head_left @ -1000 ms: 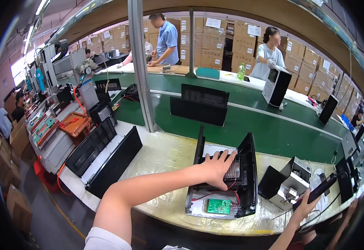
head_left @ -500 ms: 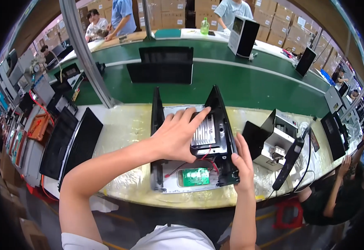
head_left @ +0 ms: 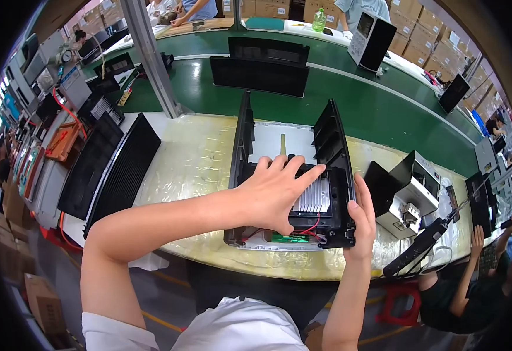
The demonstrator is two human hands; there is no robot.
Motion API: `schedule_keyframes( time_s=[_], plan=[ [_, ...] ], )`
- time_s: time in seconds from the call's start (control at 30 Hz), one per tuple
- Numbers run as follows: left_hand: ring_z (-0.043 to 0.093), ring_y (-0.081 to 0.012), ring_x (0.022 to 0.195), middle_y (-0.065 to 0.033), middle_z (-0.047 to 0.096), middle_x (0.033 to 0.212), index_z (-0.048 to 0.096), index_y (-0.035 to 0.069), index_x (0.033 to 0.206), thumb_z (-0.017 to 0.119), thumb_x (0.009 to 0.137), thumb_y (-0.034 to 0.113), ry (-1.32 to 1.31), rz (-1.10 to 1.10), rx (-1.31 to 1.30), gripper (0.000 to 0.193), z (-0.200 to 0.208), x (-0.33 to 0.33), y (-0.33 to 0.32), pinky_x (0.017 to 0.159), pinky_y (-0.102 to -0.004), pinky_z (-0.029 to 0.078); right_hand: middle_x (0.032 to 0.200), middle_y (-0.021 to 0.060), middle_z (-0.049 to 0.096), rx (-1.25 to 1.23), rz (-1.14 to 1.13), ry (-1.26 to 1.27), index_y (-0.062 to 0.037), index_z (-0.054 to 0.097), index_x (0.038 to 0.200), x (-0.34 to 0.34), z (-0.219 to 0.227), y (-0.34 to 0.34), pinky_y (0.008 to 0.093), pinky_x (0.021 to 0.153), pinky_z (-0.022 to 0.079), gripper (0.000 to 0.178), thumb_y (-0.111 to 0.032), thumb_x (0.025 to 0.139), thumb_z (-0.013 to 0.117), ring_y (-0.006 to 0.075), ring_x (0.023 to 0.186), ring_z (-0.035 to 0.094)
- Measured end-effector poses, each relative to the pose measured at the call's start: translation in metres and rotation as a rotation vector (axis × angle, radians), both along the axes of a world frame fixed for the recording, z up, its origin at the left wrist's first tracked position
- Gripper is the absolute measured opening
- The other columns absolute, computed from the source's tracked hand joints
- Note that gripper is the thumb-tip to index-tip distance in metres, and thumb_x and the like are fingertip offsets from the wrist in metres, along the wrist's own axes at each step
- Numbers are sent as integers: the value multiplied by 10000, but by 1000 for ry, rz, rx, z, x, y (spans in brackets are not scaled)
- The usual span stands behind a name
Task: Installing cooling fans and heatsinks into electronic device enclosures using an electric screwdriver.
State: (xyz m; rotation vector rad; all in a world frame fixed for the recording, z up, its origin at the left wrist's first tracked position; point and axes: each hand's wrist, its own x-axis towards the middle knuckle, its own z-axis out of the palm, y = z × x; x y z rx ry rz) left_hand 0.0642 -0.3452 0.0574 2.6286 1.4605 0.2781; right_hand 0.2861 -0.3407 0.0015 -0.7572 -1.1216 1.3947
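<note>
A black housing [head_left: 245,126] with two upright side walls and a white floor stands before me on the bench. Inside it, toward its near end, sits a black module with a silver finned heat sink [head_left: 315,198]. My left hand [head_left: 276,190] spans this module from above, fingers over its far part and thumb at its near edge. My right hand [head_left: 362,219] holds the housing's right wall, thumb by the top edge and fingers along the outside. Red wires [head_left: 310,231] come from the module's near side. A green circuit board [head_left: 288,238] peeks out beneath, mostly covered.
Black panels [head_left: 124,169] lean at left. A metal box-shaped unit [head_left: 411,196] and a black handheld tool [head_left: 414,248] lie at right. Beyond the bench, a green conveyor [head_left: 191,82] carries black panels [head_left: 262,73]. A metal post [head_left: 150,58] rises at the bench's far edge. Another person's hand [head_left: 477,238] shows at right.
The heat-sink module has moved toward me within the housing, under my left hand, and now covers most of the green board. My right hand stays on the right wall. The whole view has shifted.
</note>
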Motion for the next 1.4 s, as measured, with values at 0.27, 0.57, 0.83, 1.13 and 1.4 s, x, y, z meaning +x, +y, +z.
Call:
schedule_keyframes(
  time_s=[0.27,0.57,0.83,1.13,1.4],
  plan=[
    [484,-409,1171,-253,431,1373,318,142,1554,902,544,331,75,-12,92,1181,7,-6,-9,951,-477,377,1436,155,516,-95,5,7,56,357,1508,-8,1,-5,316,1077,418,588,-109,969,524,201,1279,540],
    [464,-419,1222,-245,424,1393,305,146,1562,921,509,327,99,-9,-29,1233,7,-15,0,987,-490,368,1444,153,507,-96,10,4,65,363,1498,-13,-3,1,325,1075,428,582,-89,959,518,209,1283,537],
    [499,-403,1169,-235,451,1355,335,136,1548,945,453,396,161,14,115,1280,-8,-9,-2,959,-485,380,1452,151,492,-141,12,-8,64,355,1501,-20,1,-3,325,1086,415,583,-81,959,514,208,1299,516],
    [501,-409,1201,-238,452,1377,312,135,1559,925,564,366,79,-35,-50,1191,1,-23,4,993,-487,395,1478,137,470,-89,42,-14,41,362,1508,-24,-11,-1,328,1114,379,581,-149,986,532,205,1327,489],
    [315,-279,1485,-185,289,1622,235,5,1584,546,823,-32,-910,181,-124,823,-72,-113,-109,1166,-374,316,1561,205,304,77,-10,-203,40,92,1576,-5,-60,-68,399,1202,213,849,-206,934,590,276,1453,301]
  ],
)
